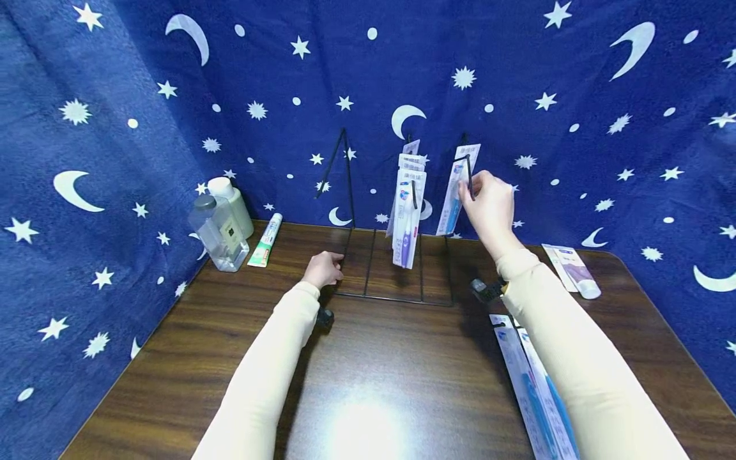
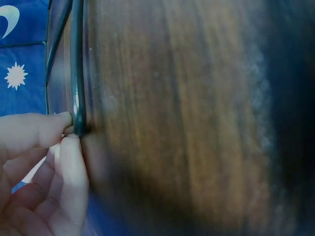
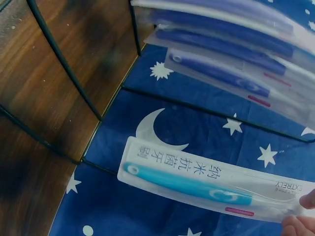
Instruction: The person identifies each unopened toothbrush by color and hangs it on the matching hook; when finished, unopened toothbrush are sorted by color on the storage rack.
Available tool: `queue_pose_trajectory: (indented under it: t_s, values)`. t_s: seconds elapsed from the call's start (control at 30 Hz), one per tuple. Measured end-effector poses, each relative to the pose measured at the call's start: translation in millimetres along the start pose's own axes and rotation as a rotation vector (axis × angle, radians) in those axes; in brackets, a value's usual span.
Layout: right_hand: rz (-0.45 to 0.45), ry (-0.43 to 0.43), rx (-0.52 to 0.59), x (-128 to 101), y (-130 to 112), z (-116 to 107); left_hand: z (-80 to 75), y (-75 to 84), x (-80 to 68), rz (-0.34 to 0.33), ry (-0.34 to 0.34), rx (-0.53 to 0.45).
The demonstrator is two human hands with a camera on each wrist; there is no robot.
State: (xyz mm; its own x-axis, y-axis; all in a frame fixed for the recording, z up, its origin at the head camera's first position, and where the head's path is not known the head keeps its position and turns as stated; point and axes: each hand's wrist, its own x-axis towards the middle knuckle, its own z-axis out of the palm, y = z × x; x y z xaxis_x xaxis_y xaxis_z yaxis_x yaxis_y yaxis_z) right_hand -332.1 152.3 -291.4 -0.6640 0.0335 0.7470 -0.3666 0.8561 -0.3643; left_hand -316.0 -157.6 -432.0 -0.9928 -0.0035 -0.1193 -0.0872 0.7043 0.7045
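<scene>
A black wire rack [image 1: 349, 191] stands at the back of the wooden table [image 1: 368, 383]. Several purple toothbrush packs [image 1: 407, 217] hang on its middle hook. My right hand [image 1: 474, 188] pinches the upper end of a blue toothbrush pack [image 1: 454, 191] at the right hook. The right wrist view shows that blue toothbrush pack [image 3: 197, 184] with my fingertips [image 3: 300, 223] at its card end, and the purple packs [image 3: 231, 49] beyond. My left hand [image 1: 335, 263] holds the rack's base wire at its front left corner. There my fingers [image 2: 59, 147] pinch the base wire [image 2: 77, 73].
A clear bottle [image 1: 218, 233], a white bottle [image 1: 232, 201] and a green-and-white toothpaste tube [image 1: 266, 241] stand at the back left. Another tube [image 1: 575, 271] lies at the right. More toothbrush packs [image 1: 529, 383] lie flat at the front right. Blue starry cloth [image 1: 115, 160] surrounds the table.
</scene>
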Motion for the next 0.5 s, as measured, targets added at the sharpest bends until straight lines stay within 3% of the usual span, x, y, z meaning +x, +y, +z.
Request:
queue_pose_trajectory:
  t_s: [0.2,0.5]
  values:
    - [0.021,-0.009,0.004,2.5,7.2,-0.5,3.3,4.6,0.3,0.012,-0.003,0.015]
    - [0.055,-0.057,0.031,-2.9,4.1,-9.8,1.6,1.6,1.1,-0.027,-0.026,-0.013]
